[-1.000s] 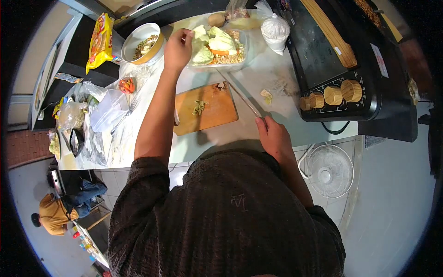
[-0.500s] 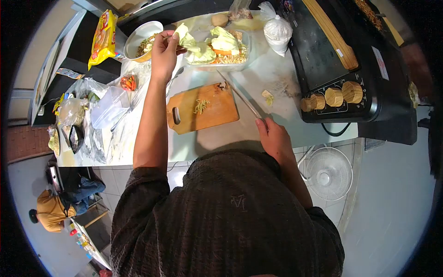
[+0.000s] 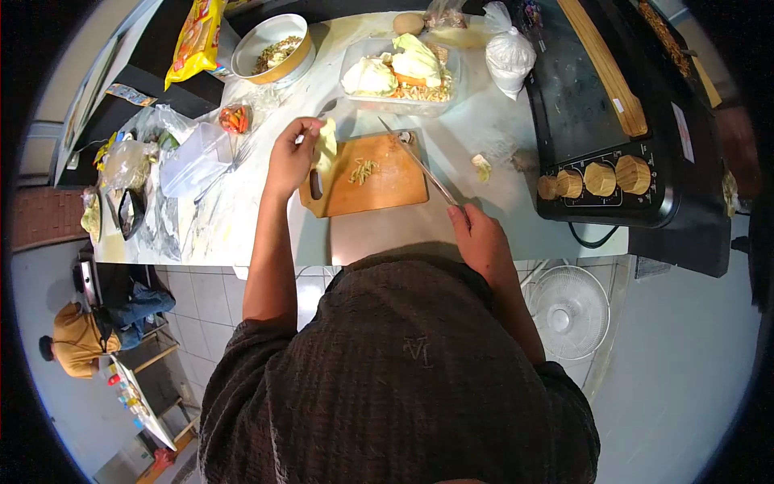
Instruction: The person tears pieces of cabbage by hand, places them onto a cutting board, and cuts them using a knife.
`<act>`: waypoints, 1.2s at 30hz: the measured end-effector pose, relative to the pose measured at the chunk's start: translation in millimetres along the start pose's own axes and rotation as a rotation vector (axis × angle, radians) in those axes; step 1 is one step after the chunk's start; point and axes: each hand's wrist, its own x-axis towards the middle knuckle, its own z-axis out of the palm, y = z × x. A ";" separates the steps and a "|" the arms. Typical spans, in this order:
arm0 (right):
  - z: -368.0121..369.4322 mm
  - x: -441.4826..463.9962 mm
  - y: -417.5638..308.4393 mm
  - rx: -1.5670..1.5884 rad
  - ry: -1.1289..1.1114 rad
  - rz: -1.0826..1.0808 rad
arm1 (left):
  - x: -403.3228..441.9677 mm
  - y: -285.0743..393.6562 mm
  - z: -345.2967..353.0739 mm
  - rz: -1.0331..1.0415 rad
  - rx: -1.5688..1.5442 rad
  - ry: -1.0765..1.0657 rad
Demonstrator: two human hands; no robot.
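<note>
My left hand (image 3: 293,155) pinches a pale green cabbage leaf (image 3: 326,147) above the handle end of a wooden cutting board (image 3: 387,189). On the board lies a small heap of chopped greens (image 3: 364,171). My right hand (image 3: 480,239) is closed around the handle of a knife (image 3: 427,173), whose blade slants over the board's right side. Behind the board, a clear plastic container (image 3: 454,85) holds large cabbage pieces (image 3: 417,58) and shredded vegetables (image 3: 425,93).
A bowl (image 3: 300,62) of chopped food stands at the back left, near a bag of red chilies (image 3: 234,119). An empty plastic tub (image 3: 196,160) lies further left. A black griddle (image 3: 597,121) fills the right side; a white powder bag (image 3: 510,63) sits beside it. A person (image 3: 79,343) is at lower left.
My left hand has come down and toward me from the container, bringing the cabbage leaf to the board's left end. My right hand still holds the knife in nearly the same place.
</note>
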 end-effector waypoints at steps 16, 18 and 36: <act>8.5 6.9 -1.5 0.028 -0.006 -0.058 | -50.6 -19.0 53.0 0.310 0.707 0.063; 8.5 6.5 -0.3 0.019 -0.004 -0.052 | -56.0 -20.2 65.1 0.309 0.786 0.096; 7.8 6.5 4.4 0.007 -0.013 -0.028 | -52.8 -26.9 93.7 0.346 0.934 0.239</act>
